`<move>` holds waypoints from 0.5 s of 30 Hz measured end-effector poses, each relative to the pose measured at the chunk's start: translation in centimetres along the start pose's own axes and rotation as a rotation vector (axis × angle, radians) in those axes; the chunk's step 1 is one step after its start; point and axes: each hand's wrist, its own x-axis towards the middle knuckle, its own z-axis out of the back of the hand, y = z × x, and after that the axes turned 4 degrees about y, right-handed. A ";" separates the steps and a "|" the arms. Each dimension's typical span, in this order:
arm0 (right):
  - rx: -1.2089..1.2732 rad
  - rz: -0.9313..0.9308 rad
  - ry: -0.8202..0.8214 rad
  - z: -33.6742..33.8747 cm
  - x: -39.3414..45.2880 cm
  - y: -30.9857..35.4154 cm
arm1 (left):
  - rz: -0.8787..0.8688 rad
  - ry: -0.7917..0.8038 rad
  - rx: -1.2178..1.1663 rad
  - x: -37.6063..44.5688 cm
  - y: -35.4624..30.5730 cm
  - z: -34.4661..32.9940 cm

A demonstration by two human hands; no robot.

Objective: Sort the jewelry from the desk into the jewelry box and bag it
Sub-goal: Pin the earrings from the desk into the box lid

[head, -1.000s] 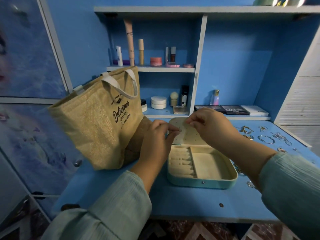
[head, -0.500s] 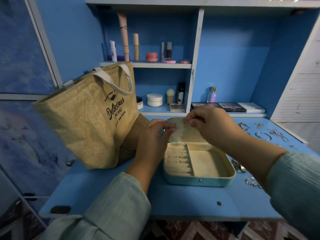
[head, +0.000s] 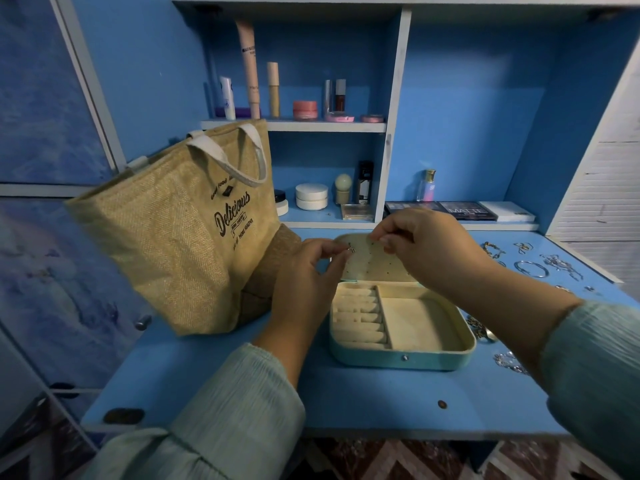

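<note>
A teal jewelry box (head: 403,358) with cream lining lies open on the blue desk (head: 363,400), its dotted lid (head: 372,261) standing up at the back. My left hand (head: 306,278) pinches a small earring (head: 350,250) at the lid's left edge. My right hand (head: 426,244) is at the lid's top with fingertips pinched; whether it holds anything is hidden. The ring rolls and the open compartment hold nothing visible. A jute tote bag (head: 173,230) printed "Delicious" stands left of the box. Loose jewelry (head: 533,268) lies on the desk to the right.
Shelves behind hold cosmetic tubes (head: 249,67), jars (head: 311,196), a perfume bottle (head: 426,186) and flat palettes (head: 464,211). More chains (head: 509,362) lie by the box's right side, partly under my right forearm. The desk's front edge runs just below the box.
Both hands stay at the lid. My left fingertips have lifted slightly and now show a small earring between them; my right hand has shifted a little right along the lid's top.
</note>
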 end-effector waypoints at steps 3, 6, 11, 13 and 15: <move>0.024 -0.018 0.008 0.0 -0.1 0.1 | 0.011 -0.018 -0.019 0.0 -0.1 -0.2; 0.052 -0.016 0.023 0.3 -0.3 0.3 | 0.024 -0.029 -0.033 -0.1 -0.6 -0.2; 0.068 -0.048 0.113 1.2 0.0 0.7 | -0.053 0.035 -0.013 -0.3 -0.1 0.0; 0.025 -0.053 0.169 1.4 0.3 1.1 | -0.082 0.090 0.019 -0.3 0.4 0.3; -0.028 -0.048 0.212 1.4 0.7 1.7 | -0.093 0.125 0.015 -0.5 0.7 0.7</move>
